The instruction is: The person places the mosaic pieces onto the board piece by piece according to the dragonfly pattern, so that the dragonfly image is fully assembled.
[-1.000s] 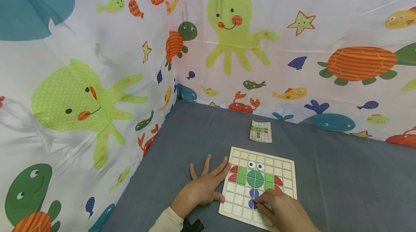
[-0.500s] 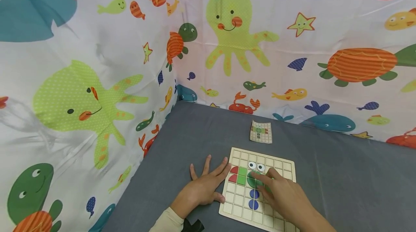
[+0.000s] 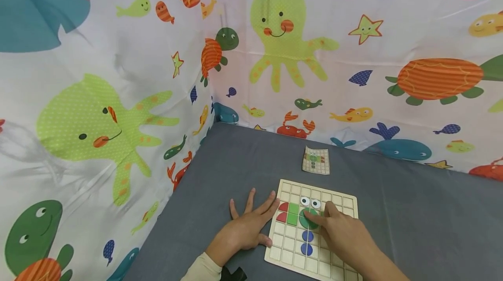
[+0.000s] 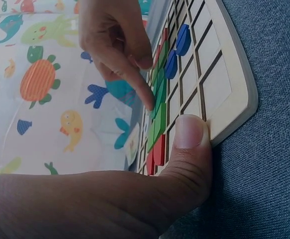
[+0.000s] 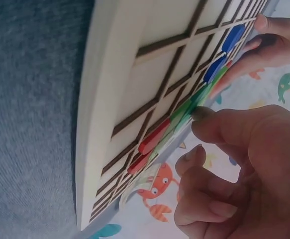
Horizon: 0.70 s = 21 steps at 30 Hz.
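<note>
A wooden grid board (image 3: 346, 202) lies on the grey cloth, bearing flat coloured pieces. My left hand (image 3: 246, 228) rests at its left side, fingers spread, with the thumb (image 4: 190, 134) on the board's edge. Over the middle, my right hand (image 3: 347, 234) touches the green circle (image 3: 308, 223) with its straight index finger, the other fingers curled in. Two round eye pieces (image 3: 304, 201) sit above the circle and two blue discs (image 3: 308, 236) below. Left of it are green squares (image 3: 292, 220) and red quarter-rounds (image 3: 281, 216). Red pieces (image 5: 153, 137) on the right are hidden by my right hand in the head view.
Behind the board lies a small card (image 3: 316, 165) printed with a similar grid figure. Hanging cloth (image 3: 235, 97) with sea animals borders the table at the left and back. A black object (image 3: 233, 274) shows by my left wrist.
My right hand has moved from the lower blue disc up to the green circle, its index finger now pointing onto it. The left hand has stayed in place.
</note>
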Motion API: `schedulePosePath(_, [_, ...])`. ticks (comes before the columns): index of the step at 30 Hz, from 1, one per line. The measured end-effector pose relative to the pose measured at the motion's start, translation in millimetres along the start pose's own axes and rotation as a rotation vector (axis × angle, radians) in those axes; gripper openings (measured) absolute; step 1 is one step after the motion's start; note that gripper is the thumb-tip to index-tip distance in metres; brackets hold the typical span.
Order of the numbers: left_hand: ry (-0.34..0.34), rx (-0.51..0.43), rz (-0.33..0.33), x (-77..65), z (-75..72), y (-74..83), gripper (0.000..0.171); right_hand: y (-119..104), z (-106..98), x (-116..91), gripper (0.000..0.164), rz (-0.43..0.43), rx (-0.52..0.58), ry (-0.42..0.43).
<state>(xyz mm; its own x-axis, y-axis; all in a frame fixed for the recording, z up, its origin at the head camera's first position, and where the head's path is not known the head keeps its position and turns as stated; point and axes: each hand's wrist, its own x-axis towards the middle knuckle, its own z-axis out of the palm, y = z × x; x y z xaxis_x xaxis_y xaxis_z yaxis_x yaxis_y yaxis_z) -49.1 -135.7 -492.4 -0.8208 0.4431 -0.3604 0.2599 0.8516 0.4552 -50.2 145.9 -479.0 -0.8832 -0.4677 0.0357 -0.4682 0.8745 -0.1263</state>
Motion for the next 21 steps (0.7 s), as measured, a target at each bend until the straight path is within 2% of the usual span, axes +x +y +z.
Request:
schedulePosePath(6, [0.002, 0.005, -0.002, 2.4, 3.5, -1.6, 0.114, 2.9, -4.5, -3.0, 0.042, 0.018, 0.061, -0.017])
schedulePosePath(12, [0.003, 0.032, -0.007, -2.8, -3.6, 5.7, 0.113, 16.4, -18.2, -8.3, 0.046, 0.026, 0.161, 0.039])
schedulePosePath(16, [0.012, 0.045, -0.007, -2.4, -3.0, 6.5, 0.113, 30.1, -28.7, -14.2, 0.04, 0.051, 0.195, 0.083])
schedulePosePath(21, [0.015, 0.008, 0.009, 0.6, -0.6, 5.6, 0.111, 45.3, -36.6, -20.7, 0.033, 0.117, 0.207, 0.092])
